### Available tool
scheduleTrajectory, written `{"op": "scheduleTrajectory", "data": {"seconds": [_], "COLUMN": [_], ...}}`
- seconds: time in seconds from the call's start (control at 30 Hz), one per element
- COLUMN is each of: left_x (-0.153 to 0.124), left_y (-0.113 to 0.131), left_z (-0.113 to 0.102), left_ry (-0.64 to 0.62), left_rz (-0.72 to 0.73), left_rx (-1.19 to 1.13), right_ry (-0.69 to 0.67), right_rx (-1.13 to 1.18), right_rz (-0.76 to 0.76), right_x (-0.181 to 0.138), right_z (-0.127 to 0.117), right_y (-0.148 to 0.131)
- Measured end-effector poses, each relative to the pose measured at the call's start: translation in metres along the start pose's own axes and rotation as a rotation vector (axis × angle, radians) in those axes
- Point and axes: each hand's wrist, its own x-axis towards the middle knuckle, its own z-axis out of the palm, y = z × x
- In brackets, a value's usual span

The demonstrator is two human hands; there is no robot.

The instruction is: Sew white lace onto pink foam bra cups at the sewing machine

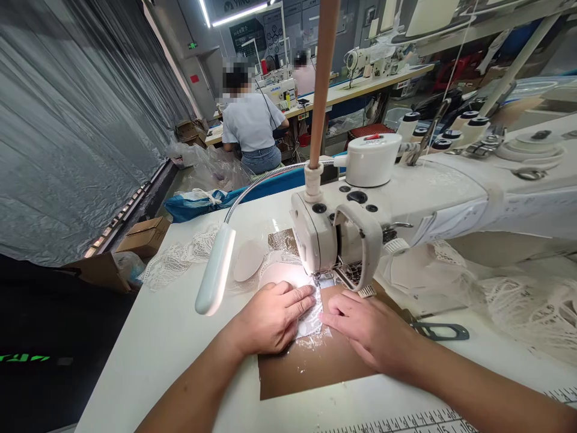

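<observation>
A white lace piece lies under the presser foot of a sewing machine. It joins a pale, smooth cup-shaped piece at the left. My left hand rests on the lace, its index and middle fingers stretched flat close to the needle area; its thumb is hidden. From the right, my right hand meets the lace edge with its fingertips, the fingers curled and closed there. Beneath both hands is a brown sheet on the white table.
A lamp on a bent neck hangs left of my hands. Behind it lie a loose pale cup and lace strips. More lace is heaped at right, near a metal plate. A person sits ahead.
</observation>
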Motion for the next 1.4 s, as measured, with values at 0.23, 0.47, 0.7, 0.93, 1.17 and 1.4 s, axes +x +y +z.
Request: {"op": "scheduleTrajectory", "data": {"seconds": [0.23, 0.47, 0.7, 0.93, 1.17, 1.4], "left_x": [0.000, 0.001, 0.001, 0.001, 0.001, 0.001], "left_y": [0.000, -0.003, -0.003, 0.000, 0.003, 0.005], "left_z": [0.003, 0.006, 0.009, 0.006, 0.008, 0.007], "left_ry": [0.002, 0.063, 0.089, 0.090, 0.090, 0.066], "left_rz": [0.028, 0.017, 0.004, 0.025, 0.036, 0.040], "left_rx": [-0.024, -0.045, -0.055, -0.132, -0.118, -0.099], "right_ry": [0.039, 0.048, 0.088, 0.043, 0.016, 0.035], "right_rx": [0.005, -0.077, -0.130, -0.067, -0.039, -0.030], "right_rz": [0.003, 0.056, 0.077, 0.009, -0.032, -0.053], "right_x": [-0.003, 0.001, 0.001, -0.004, -0.008, -0.009], "right_z": [0.003, 0.001, -0.002, 0.000, 0.001, 0.003], "right_y": [0.000, -0.001, -0.001, -0.001, 0.001, 0.002]}}
